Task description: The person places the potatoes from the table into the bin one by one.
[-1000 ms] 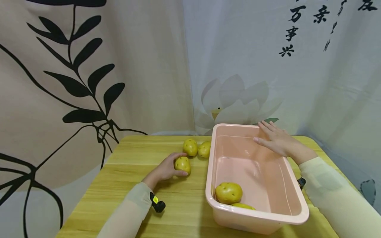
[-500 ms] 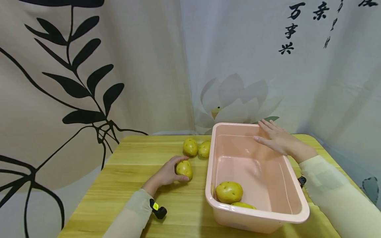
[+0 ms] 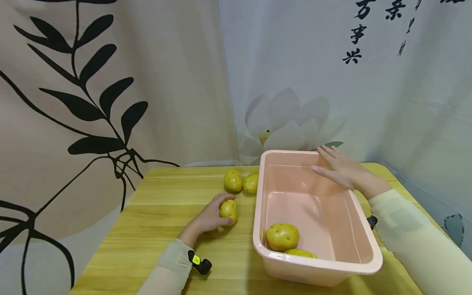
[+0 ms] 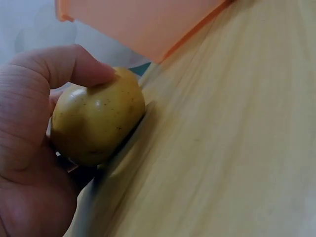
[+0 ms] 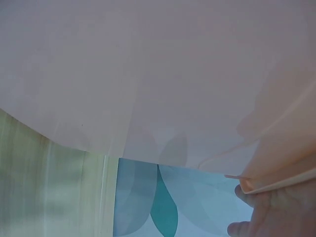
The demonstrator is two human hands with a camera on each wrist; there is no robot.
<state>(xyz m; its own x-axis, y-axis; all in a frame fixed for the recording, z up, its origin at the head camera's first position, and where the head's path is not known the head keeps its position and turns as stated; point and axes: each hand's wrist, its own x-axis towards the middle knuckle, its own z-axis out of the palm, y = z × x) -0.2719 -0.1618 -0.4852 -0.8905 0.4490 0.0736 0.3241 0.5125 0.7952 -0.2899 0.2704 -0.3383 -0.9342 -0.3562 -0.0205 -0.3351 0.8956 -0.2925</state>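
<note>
Head view: the left hand (image 3: 210,216) has its fingers curled round a potato (image 3: 229,211), on or just above the bench (image 3: 173,213), left of the pink tub (image 3: 321,264). The right hand (image 3: 341,169) rests, fingers extended, on the tub's far right corner; two yellow potatoes (image 3: 282,237) lie inside.

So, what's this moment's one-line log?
left hand: grips potato; right hand: touches pink tub; in tub: two potatoes; table: two more potatoes

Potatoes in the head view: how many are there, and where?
5: one potato in the left hand; a second and third beyond it on the table; a fourth and fifth in the tub. Others may be hidden.
</note>
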